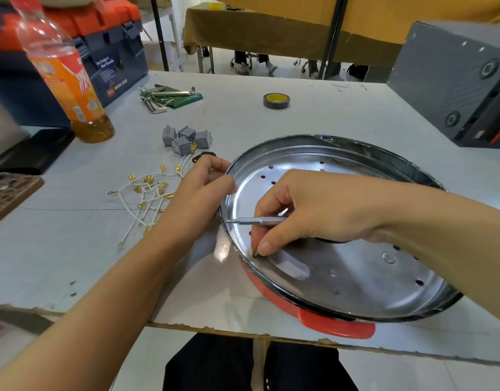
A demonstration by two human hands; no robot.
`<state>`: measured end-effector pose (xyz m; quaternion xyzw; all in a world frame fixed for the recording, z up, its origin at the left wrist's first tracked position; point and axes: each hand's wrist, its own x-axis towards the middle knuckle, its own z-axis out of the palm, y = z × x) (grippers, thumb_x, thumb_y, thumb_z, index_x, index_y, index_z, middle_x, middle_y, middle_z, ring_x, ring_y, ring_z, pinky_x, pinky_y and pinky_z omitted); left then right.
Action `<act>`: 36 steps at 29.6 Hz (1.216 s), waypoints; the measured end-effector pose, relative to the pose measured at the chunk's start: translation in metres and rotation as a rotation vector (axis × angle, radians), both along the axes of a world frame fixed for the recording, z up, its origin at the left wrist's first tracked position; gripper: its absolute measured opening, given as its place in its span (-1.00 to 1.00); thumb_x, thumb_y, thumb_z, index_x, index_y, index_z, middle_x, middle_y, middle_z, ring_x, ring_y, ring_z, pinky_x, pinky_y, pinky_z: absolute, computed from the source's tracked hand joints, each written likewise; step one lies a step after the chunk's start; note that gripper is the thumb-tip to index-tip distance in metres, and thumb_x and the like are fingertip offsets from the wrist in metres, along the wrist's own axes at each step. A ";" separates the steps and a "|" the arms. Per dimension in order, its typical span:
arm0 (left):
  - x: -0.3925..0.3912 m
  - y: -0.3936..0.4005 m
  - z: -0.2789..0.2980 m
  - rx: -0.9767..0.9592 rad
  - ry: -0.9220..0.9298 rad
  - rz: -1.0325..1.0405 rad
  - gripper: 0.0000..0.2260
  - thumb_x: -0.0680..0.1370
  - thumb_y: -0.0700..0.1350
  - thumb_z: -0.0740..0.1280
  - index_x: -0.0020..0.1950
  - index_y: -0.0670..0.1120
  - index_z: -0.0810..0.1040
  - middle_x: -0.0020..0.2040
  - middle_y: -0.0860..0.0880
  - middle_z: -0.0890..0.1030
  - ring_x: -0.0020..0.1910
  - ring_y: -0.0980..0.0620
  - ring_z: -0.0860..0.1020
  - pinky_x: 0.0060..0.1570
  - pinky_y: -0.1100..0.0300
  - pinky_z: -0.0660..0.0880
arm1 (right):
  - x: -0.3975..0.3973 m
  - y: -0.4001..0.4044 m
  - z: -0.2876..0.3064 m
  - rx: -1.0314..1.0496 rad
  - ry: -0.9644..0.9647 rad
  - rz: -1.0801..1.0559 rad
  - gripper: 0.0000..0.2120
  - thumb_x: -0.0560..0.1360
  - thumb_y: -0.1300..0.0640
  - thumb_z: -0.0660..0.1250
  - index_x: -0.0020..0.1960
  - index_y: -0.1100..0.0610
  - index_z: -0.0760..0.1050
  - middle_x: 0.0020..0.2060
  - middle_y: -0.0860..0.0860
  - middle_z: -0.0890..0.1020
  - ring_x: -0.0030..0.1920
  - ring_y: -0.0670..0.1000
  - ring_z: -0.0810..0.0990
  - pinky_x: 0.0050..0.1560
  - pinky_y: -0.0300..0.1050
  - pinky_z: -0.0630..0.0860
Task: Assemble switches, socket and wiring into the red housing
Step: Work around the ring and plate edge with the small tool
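Left hand [206,180] steadying the rim of the round red housing with shiny steel plate [356,280] at the counter [299,114] edge, right hand [308,210] grip pinching a slim silver screwdriver [257,220], probably working a hole.

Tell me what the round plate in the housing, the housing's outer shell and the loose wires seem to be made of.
The round plate looks like polished sheet metal: mirror-like reflections and punched holes. The outer shell seems glossy red, painted metal or plastic; the look leaves that open. The loose wires appear white-sheathed, perhaps fabric or plastic, with brass-coloured metal terminals.
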<state>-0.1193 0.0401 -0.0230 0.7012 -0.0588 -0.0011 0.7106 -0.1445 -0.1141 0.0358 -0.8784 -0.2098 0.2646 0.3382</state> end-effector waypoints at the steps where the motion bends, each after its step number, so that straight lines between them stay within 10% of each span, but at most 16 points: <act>1: -0.001 -0.001 0.001 -0.010 0.000 -0.003 -0.80 0.48 -0.37 0.19 -0.13 -0.08 0.46 -0.27 -0.04 0.52 -0.46 0.23 0.51 -0.49 0.42 0.41 | 0.000 0.001 0.000 -0.009 -0.004 0.006 -0.94 0.38 0.13 0.47 -0.27 0.03 0.65 -0.33 0.00 0.67 -0.32 -0.16 0.52 -0.28 -0.32 0.43; 36: -0.006 -0.003 0.006 0.007 -0.023 -0.036 -0.81 0.50 -0.38 0.16 -0.12 -0.09 0.41 -0.56 0.19 0.45 -0.56 0.30 0.43 -0.56 0.46 0.33 | 0.002 0.014 0.007 -0.113 -0.016 0.049 -0.88 0.37 0.15 0.48 -0.33 0.04 0.60 -0.37 0.00 0.58 -0.33 -0.09 0.46 -0.27 -0.23 0.38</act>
